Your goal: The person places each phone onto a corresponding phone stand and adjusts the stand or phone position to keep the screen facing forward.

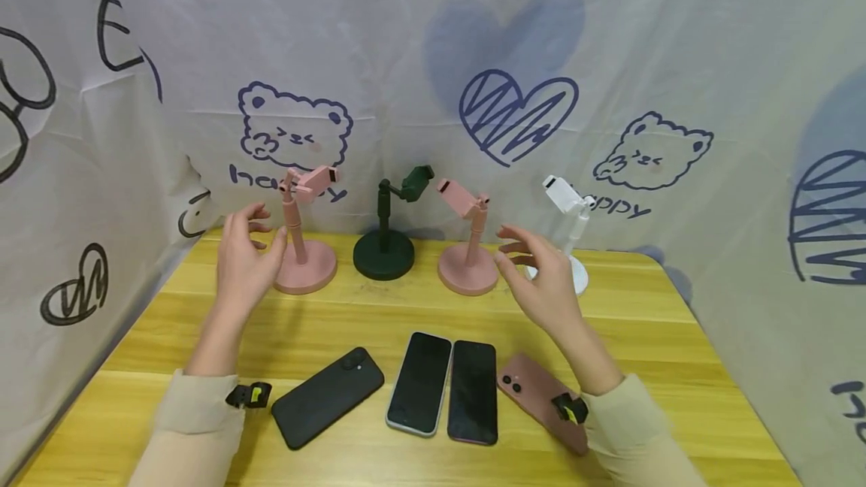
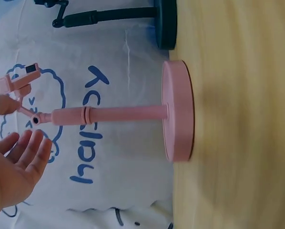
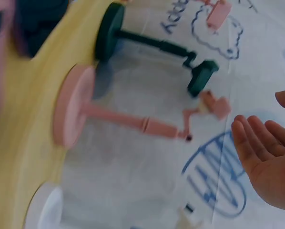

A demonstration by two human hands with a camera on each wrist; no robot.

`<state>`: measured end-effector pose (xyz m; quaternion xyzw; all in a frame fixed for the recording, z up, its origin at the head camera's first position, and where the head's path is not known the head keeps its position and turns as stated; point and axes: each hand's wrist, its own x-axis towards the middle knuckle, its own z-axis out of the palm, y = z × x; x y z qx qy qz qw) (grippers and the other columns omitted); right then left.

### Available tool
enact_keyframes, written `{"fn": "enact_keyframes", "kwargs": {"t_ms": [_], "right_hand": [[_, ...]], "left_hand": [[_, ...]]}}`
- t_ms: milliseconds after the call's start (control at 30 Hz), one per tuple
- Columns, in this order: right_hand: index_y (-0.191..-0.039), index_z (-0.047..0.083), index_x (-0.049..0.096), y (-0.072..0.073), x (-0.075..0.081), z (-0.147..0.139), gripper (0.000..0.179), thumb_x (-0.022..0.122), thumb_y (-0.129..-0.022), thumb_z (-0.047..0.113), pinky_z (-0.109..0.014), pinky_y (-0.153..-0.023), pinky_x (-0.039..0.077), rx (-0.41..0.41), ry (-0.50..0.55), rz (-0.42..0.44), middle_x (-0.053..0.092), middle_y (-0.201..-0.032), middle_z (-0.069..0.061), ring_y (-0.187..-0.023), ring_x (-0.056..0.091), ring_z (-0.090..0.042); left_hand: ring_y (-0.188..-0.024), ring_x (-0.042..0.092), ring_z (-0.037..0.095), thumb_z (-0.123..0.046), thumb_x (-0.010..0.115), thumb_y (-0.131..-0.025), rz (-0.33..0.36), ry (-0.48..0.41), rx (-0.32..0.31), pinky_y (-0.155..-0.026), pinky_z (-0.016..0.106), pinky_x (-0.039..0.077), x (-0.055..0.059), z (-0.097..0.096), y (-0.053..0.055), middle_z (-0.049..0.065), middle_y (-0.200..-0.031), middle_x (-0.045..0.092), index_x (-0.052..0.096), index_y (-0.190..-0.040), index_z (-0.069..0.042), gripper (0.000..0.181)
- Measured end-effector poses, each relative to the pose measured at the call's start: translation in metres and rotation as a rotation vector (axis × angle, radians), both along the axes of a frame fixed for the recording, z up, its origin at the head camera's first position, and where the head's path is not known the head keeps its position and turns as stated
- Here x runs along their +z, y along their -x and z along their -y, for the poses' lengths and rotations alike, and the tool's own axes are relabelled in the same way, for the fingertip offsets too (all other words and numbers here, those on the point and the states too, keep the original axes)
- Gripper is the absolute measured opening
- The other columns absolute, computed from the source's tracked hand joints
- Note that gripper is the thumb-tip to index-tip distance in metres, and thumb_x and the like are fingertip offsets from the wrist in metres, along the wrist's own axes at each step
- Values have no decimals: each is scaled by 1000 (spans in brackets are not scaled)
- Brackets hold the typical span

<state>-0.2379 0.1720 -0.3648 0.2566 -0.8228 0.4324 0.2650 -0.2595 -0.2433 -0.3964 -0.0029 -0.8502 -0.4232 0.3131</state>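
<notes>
My left hand (image 1: pixel 246 254) is raised just left of a pink phone stand (image 1: pixel 306 269), fingers loosely bent and thumb apart. In the left wrist view that hand (image 2: pixel 18 157) is beside the top joint of the pink stand (image 2: pixel 128 113); whether the thumb touches it I cannot tell. The right hand (image 1: pixel 541 280) hovers between a second pink phone stand (image 1: pixel 468 270) and a white phone stand (image 1: pixel 579 228), partly covering the white one's base. Nothing lies in the right hand (image 3: pixel 271 167), whose relaxed fingers are apart from the pink stand (image 3: pixel 123 117) in the right wrist view.
A dark green phone stand (image 1: pixel 383 255) is between the two pink ones. Nearer me on the wooden table (image 1: pixel 379 314) lie a black phone (image 1: pixel 328 397), a silver-edged phone (image 1: pixel 419 382), a dark-screened phone (image 1: pixel 473 393) and a pink phone (image 1: pixel 537 397). Printed cloth (image 1: pixel 392 36) hangs behind.
</notes>
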Motion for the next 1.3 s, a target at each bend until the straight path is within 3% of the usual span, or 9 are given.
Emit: {"fn": "enact_keyframes", "kwargs": {"t_ms": [133,367,600,800,967,1133,1300], "right_hand": [[-135,1,65,13,11,30,40,73,-97,7,-45,-87,62,102,68,4,71,-126,-12,-104,72,-26],[-131,3,68,41,27,84,32,71,-99,8,-39,-88,62,202,88,57,72,-122,-13,-102,73,-26],[-135,9,66,70,41,137,32,66,-104,19,-31,-95,58,219,50,273,70,-128,-5,-109,69,-20],[-139,12,65,102,37,172,35,64,-106,21,-29,-84,57,190,21,400,70,-127,-2,-109,67,-20],[-144,10,62,123,32,199,38,62,-106,17,-26,-93,57,180,38,453,70,-130,-4,-113,67,-20],[-145,11,62,135,28,221,39,61,-107,15,-29,-94,58,170,78,489,70,-133,-6,-111,70,-22],[-146,11,62,138,26,236,38,58,-108,13,-31,-93,59,211,161,536,69,-136,-10,-111,72,-28]], "left_hand": [[-113,60,31,-11,65,-100,4,-59,58,-85,29,46,3,-1,19,19,-130,56,51,-143,2,47],[-121,54,33,-17,62,-102,83,-91,63,-95,45,48,9,-1,46,18,-136,51,48,-145,1,49],[-123,53,39,-10,62,-100,139,-103,44,-105,51,46,8,-1,63,23,-134,52,49,-141,4,45],[-120,53,38,-9,60,-102,164,-123,41,-102,51,49,4,-5,71,24,-131,52,49,-135,6,37],[-119,53,37,-10,59,-105,178,-108,67,-101,51,47,3,-5,72,22,-130,52,49,-134,3,34],[-120,54,38,-11,59,-105,192,-91,68,-101,53,47,3,-5,74,22,-131,53,49,-135,2,34],[-120,55,38,-8,60,-104,197,-85,70,-101,53,47,2,-4,74,22,-131,54,50,-135,3,34]]}}
